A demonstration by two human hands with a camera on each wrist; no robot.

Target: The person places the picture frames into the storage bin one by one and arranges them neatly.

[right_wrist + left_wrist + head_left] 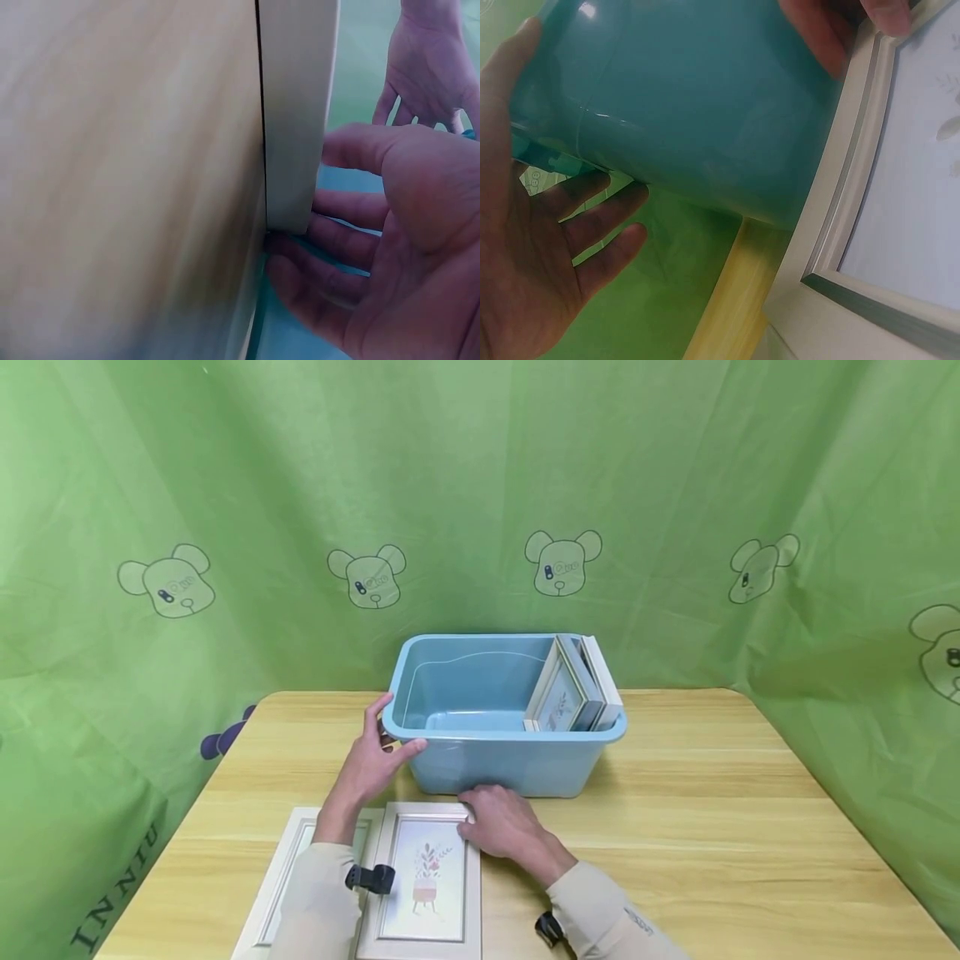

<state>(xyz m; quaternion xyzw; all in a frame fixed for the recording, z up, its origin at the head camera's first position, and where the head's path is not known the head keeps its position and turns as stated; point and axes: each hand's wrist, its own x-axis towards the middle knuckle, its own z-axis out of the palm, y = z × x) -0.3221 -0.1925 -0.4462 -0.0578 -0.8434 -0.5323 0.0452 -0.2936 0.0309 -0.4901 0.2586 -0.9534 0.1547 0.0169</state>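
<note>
A light blue plastic bin (495,764) stands at the middle of the table. My left hand (372,762) is at its left front corner, thumb by the front rim and index finger at the side rim. In the left wrist view the other fingers (604,217) spread loosely beside the bin wall. My right hand (504,822) grips the upper right corner of a white picture frame (471,902) with a plant picture, thumb on its face and fingers curled at its edge. The frame lies face up in front of the bin.
Another white picture frame (281,877) lies to the left, partly under my left forearm. Several picture frames (577,681) lean upright against the bin's right end. A green curtain (465,485) hangs behind the wooden table (697,802).
</note>
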